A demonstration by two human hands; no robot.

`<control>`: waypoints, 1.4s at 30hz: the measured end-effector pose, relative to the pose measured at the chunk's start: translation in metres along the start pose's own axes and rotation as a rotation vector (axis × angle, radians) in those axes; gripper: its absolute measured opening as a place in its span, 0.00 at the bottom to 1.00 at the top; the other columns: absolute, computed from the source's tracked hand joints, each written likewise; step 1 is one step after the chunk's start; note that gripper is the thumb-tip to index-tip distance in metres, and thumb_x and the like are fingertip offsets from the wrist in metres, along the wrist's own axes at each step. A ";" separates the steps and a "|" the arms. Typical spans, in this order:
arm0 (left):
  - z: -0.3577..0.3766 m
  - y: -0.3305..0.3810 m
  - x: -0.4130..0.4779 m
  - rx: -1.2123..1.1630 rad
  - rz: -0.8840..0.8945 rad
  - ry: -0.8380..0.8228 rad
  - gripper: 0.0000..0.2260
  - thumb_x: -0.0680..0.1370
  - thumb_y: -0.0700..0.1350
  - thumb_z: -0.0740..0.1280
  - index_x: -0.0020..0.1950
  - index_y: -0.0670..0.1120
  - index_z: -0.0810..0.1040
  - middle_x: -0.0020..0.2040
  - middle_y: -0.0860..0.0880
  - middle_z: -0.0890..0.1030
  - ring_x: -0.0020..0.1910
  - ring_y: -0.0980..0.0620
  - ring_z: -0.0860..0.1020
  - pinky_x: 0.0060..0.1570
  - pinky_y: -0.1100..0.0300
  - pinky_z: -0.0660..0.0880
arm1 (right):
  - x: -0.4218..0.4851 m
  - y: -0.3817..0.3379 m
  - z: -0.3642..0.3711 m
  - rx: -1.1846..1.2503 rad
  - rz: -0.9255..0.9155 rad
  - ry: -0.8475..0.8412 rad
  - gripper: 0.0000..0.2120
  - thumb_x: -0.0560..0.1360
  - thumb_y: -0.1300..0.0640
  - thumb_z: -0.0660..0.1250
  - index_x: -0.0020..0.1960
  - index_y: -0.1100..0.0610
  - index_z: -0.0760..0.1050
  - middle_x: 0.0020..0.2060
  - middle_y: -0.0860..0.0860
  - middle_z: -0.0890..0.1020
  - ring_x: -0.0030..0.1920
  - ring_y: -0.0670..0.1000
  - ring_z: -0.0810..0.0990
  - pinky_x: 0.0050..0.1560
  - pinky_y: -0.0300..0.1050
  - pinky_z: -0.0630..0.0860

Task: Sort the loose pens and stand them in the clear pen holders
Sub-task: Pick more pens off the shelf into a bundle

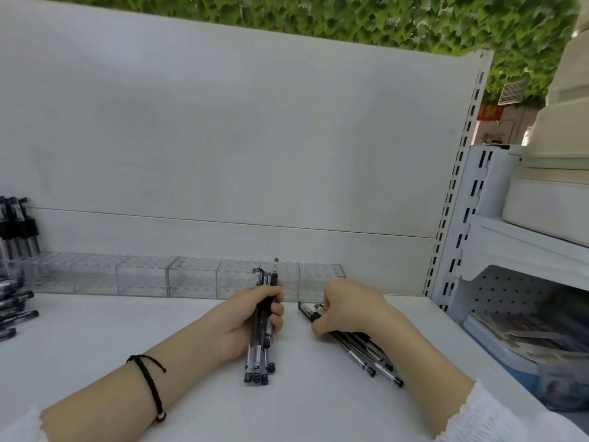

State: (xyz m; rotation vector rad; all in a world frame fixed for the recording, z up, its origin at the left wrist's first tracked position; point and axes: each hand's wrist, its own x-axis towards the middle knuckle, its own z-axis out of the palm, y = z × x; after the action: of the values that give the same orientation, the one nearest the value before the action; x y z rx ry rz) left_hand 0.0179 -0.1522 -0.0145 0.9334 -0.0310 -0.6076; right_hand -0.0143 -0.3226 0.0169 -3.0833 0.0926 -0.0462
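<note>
Pens (261, 330) fill the closed left hand (251, 317) at 6 o'clock, labels too blurred to read. Right hand (347, 311) closes on loose pens (366, 352) lying on the worktop (95, 339); clear holders (143, 275) line 12 o'clock.

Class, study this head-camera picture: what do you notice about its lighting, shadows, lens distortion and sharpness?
Head view: lighting is soft and even, with only faint shadows under the left hand and right hand; the wide lens bows the back panel; the clear pen holders almost vanish against white; the leafy edges look smeared.
</note>
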 end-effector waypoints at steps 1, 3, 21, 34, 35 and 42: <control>-0.001 0.000 0.001 0.009 -0.005 -0.003 0.03 0.77 0.40 0.66 0.47 0.40 0.74 0.32 0.47 0.72 0.23 0.54 0.69 0.20 0.66 0.68 | 0.000 -0.001 0.001 0.002 0.001 0.011 0.17 0.67 0.50 0.70 0.31 0.54 0.62 0.28 0.48 0.67 0.33 0.52 0.68 0.30 0.39 0.60; -0.002 0.001 0.002 0.006 -0.021 -0.009 0.07 0.75 0.44 0.69 0.46 0.42 0.74 0.31 0.48 0.72 0.22 0.55 0.67 0.19 0.66 0.67 | 0.001 -0.002 0.002 0.018 -0.005 0.027 0.17 0.68 0.51 0.68 0.30 0.55 0.62 0.27 0.49 0.66 0.33 0.53 0.67 0.29 0.40 0.59; 0.007 -0.002 -0.013 0.147 -0.056 -0.184 0.16 0.81 0.48 0.61 0.60 0.38 0.78 0.57 0.37 0.82 0.51 0.41 0.84 0.50 0.45 0.80 | 0.007 -0.015 0.001 1.045 -0.126 0.139 0.15 0.75 0.54 0.70 0.45 0.67 0.80 0.33 0.51 0.79 0.28 0.43 0.74 0.29 0.33 0.69; 0.005 -0.002 -0.008 0.045 -0.080 -0.216 0.11 0.76 0.47 0.65 0.46 0.38 0.78 0.37 0.44 0.78 0.30 0.51 0.75 0.29 0.60 0.76 | 0.006 -0.006 -0.005 0.866 -0.280 0.100 0.14 0.75 0.45 0.70 0.37 0.54 0.78 0.31 0.48 0.74 0.31 0.43 0.70 0.34 0.35 0.67; 0.005 -0.001 -0.008 0.032 -0.091 -0.216 0.10 0.75 0.46 0.66 0.45 0.39 0.78 0.37 0.45 0.77 0.29 0.52 0.75 0.28 0.61 0.75 | 0.004 -0.004 -0.008 0.851 -0.278 0.096 0.15 0.74 0.44 0.69 0.38 0.54 0.79 0.31 0.47 0.75 0.31 0.42 0.71 0.34 0.34 0.67; 0.002 0.000 0.002 -0.044 -0.088 -0.198 0.15 0.69 0.52 0.70 0.47 0.43 0.73 0.32 0.49 0.73 0.24 0.54 0.70 0.22 0.63 0.70 | 0.017 0.041 -0.017 0.422 0.056 0.280 0.14 0.69 0.44 0.73 0.35 0.53 0.76 0.33 0.46 0.81 0.37 0.50 0.79 0.43 0.47 0.77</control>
State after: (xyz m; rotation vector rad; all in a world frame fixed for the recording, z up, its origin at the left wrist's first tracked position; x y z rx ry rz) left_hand 0.0188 -0.1546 -0.0139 0.8324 -0.1539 -0.7785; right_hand -0.0003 -0.3655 0.0324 -2.6327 0.1580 -0.4356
